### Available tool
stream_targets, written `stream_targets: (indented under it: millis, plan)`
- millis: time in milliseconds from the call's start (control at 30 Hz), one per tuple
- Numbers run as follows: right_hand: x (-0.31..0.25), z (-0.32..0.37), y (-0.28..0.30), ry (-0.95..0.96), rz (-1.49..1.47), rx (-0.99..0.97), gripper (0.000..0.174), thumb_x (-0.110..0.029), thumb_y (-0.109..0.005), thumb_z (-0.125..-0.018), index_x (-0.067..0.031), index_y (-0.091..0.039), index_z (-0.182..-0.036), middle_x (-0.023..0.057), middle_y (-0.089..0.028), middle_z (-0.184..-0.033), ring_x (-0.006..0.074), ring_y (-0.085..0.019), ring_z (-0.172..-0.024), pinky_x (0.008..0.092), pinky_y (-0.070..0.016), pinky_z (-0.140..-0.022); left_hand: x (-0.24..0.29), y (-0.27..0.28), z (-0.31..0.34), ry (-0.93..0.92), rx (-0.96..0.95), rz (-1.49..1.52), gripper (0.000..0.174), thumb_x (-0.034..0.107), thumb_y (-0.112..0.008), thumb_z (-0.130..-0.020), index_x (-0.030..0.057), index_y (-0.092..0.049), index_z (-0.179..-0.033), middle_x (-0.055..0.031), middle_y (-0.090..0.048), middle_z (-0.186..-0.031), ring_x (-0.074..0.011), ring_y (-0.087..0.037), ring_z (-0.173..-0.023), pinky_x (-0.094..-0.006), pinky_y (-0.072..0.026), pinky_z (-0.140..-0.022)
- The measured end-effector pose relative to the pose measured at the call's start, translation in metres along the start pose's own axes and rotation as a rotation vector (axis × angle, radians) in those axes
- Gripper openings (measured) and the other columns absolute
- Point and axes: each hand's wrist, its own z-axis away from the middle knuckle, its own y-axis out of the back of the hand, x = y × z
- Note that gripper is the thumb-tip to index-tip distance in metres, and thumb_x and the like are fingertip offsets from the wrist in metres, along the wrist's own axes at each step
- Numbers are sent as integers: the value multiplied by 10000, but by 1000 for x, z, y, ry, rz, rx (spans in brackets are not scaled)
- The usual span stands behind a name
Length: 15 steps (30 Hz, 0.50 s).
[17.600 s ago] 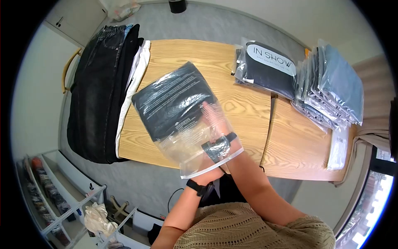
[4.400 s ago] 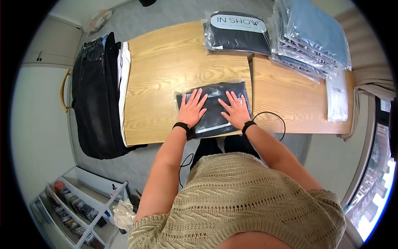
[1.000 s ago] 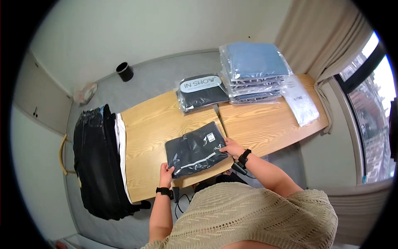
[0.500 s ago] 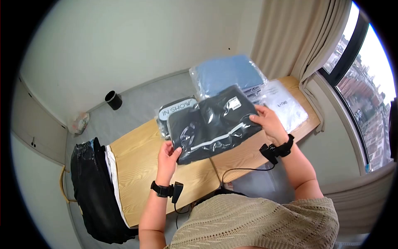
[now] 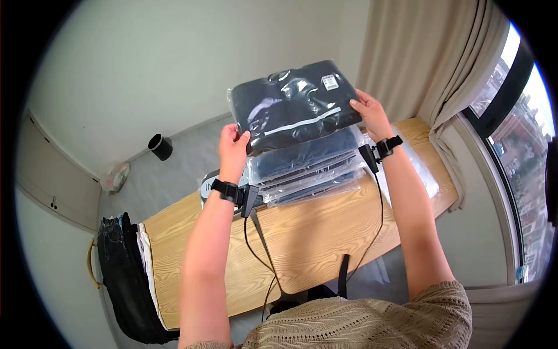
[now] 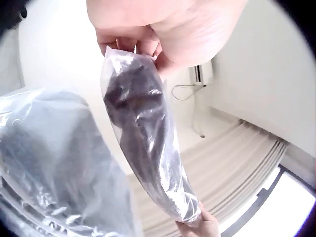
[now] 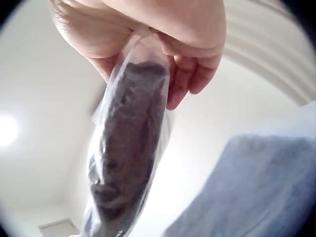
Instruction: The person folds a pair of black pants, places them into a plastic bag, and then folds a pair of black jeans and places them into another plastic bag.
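Observation:
Both hands hold up a folded dark garment in a clear plastic bag (image 5: pixel 285 107), with a white label and a white strip on its face. My left hand (image 5: pixel 233 152) pinches the bag's near left corner, thumb on top. At the right end, my right hand (image 5: pixel 373 119) grips the other side. Beneath the package, and partly hidden by it, stands a stack of bagged folded garments (image 5: pixel 308 171). The left wrist view shows the bag (image 6: pixel 140 116) edge-on between thumb and fingers. In the right wrist view, bag film bunches into the right hand (image 7: pixel 158 29).
A bag with a pale label (image 5: pixel 210 185) lies left of the stack, half covered by the left arm. White plastic bags (image 5: pixel 421 177) lie at right. Dark trousers (image 5: pixel 119 285) drape over the left of the wooden table (image 5: pixel 325 232). Camera cables hang from both wrists.
The dark bagged garment was pressed flat on the table, then lifted by both hands. It has since moved forward and up, over the stack at the back of the table.

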Motion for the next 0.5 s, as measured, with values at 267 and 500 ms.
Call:
stream_targets:
  millis: [267,500]
  plan:
    - [91,11,26,-254,260,112,540,-82,-598,-857,-2,-408,-1356,129,-593,-1126,176,-552,-1000,283,-421,-883,-98,2,6,329,3,-350,499,20,-553,-873,-20,-318,-1312,-127,-597,-1029,-177,-570,-909,-299,-459,-797]
    - [96,9,27,-267,272,103,542,-133,-637,-835,-20,-441,-1328,158,-585,-1143,207,-568,-996,305,-431,-887,-98,2,9,296,2,-358,535,92,-562,-891,-9,-311,-1353,-144,-566,-1117,-182,-563,-940,-298,-458,-826]
